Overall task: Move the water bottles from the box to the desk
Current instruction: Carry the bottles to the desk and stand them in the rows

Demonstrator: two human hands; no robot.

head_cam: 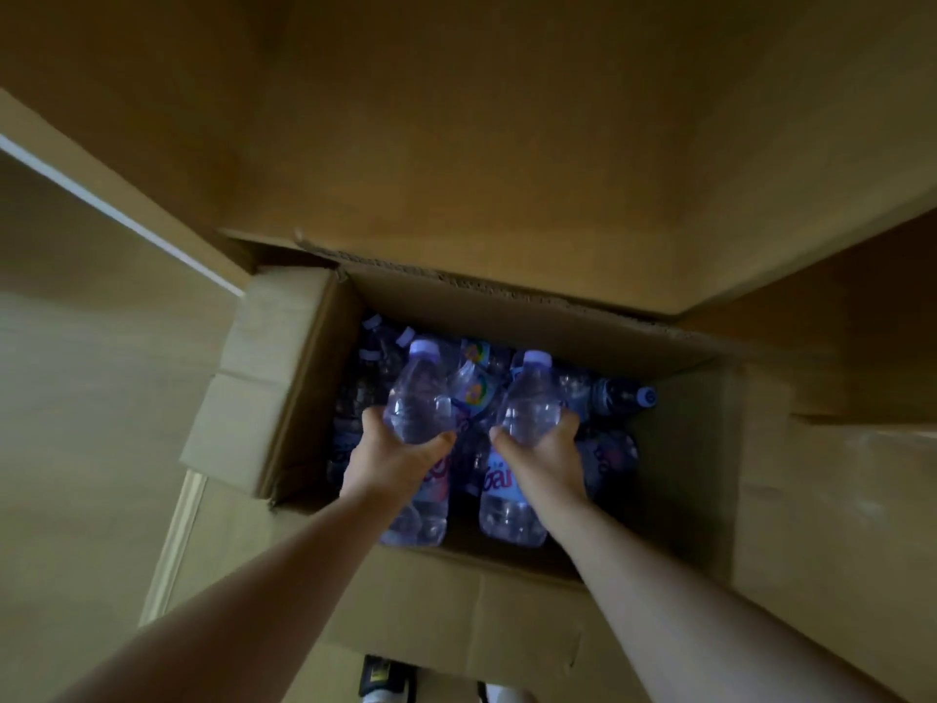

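Observation:
An open cardboard box (674, 438) sits below me, filled with several clear water bottles with pale caps. My left hand (393, 456) grips one clear bottle (418, 398) round its middle, cap pointing away from me. My right hand (545, 456) grips a second clear bottle (530, 398) the same way. Both held bottles are above the loose bottles (616, 398) lying in the box. The desk is not in view.
The box's flaps stand open: a large one at the far side (456, 170), one at the left (243, 378), one at the right (836, 499) and one toward me (456, 611). Pale floor (91, 423) lies to the left. The scene is dim.

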